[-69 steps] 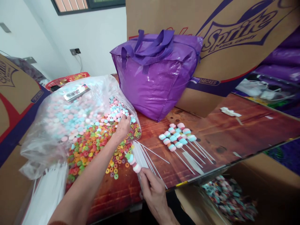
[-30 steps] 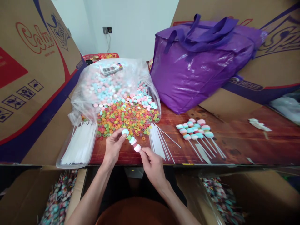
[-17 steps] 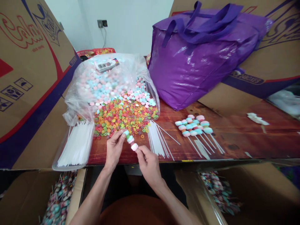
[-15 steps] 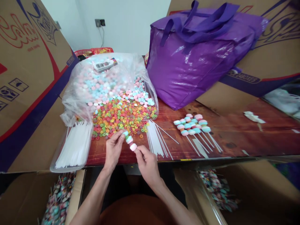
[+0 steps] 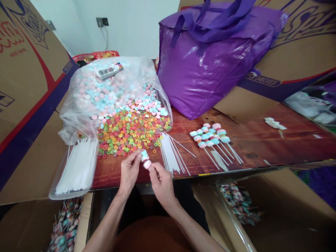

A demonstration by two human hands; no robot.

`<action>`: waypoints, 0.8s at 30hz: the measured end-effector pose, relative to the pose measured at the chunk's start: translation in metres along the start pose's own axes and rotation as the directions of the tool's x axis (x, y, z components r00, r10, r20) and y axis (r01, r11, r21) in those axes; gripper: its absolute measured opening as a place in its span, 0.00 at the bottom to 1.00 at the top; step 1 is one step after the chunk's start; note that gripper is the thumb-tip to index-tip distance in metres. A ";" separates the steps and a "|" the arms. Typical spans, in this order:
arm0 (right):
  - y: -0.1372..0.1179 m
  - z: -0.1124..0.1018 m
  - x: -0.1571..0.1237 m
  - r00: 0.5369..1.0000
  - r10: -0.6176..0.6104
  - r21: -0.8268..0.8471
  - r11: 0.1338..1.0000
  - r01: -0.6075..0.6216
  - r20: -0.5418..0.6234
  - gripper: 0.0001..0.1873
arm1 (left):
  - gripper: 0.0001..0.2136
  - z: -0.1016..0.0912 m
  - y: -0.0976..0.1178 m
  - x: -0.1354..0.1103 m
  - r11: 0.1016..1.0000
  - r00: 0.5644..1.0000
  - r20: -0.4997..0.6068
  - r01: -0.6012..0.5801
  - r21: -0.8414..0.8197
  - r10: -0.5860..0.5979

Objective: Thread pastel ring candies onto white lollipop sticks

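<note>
My left hand [image 5: 129, 170] and my right hand [image 5: 160, 179] meet at the near edge of the wooden table [image 5: 249, 147]. Between them is a candy skewer [image 5: 145, 159] of stacked pink, blue and white pieces. My left fingertips pinch its top piece; my right fingers pinch the stick just under the lowest piece. Just beyond lies a heap of small coloured candy rings [image 5: 131, 132], spilling from a clear plastic bag [image 5: 105, 91] of pink and blue candies. Loose white sticks [image 5: 170, 155] lie to the right of my hands.
Several finished skewers [image 5: 212, 138] lie further right. A clear tub of white sticks [image 5: 76, 168] overhangs the table's left corner. A purple bag [image 5: 210, 59] and tall cardboard boxes [image 5: 26, 70] stand behind. Open boxes of wrapped candy [image 5: 238, 206] sit below the table edge.
My left hand came back from the candy pile with a piece and brought it onto the skewer's top. My hands have closed together and the stack looks shorter and tighter. The view shifted.
</note>
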State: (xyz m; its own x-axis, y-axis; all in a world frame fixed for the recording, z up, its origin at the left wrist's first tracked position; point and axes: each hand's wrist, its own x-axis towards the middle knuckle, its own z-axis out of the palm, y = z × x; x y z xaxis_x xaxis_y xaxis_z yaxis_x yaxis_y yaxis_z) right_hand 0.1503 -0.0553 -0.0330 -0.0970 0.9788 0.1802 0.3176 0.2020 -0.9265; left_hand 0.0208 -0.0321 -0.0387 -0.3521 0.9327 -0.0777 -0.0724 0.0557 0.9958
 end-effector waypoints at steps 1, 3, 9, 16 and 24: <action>0.001 -0.001 0.001 1.000 0.002 0.003 1.000 -0.002 0.003 0.14 | 0.14 -0.001 -0.001 0.000 1.000 1.000 0.000 0.000 0.007 0.000; 0.002 -0.004 0.004 1.000 -0.002 0.004 1.000 0.002 0.015 0.14 | 0.15 -0.002 -0.001 0.001 1.000 1.000 -0.013 -0.008 0.014 0.008; -0.003 -0.019 0.013 0.996 -0.019 -0.068 0.997 0.025 0.084 0.14 | 0.21 -0.010 0.004 0.006 0.997 0.997 -0.024 -0.067 0.032 0.068; -0.001 -0.033 0.010 0.994 -0.107 -0.097 0.989 0.107 0.007 0.14 | 0.20 -0.001 0.003 0.012 0.974 0.996 -0.001 -0.084 0.213 0.086; 0.039 -0.107 0.032 0.952 -0.114 -0.208 0.977 0.055 -0.283 0.15 | 0.28 0.015 0.013 0.013 0.981 0.987 0.141 -0.104 0.163 0.081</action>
State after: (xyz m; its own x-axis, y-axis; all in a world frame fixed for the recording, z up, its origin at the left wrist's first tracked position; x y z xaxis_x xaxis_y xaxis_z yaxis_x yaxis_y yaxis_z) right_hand 0.2607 -0.0123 -0.0282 0.1383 0.9183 0.3709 0.5011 0.2582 -0.8260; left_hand 0.0298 -0.0139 -0.0260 -0.2217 0.9751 0.0109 0.1173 0.0156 0.9930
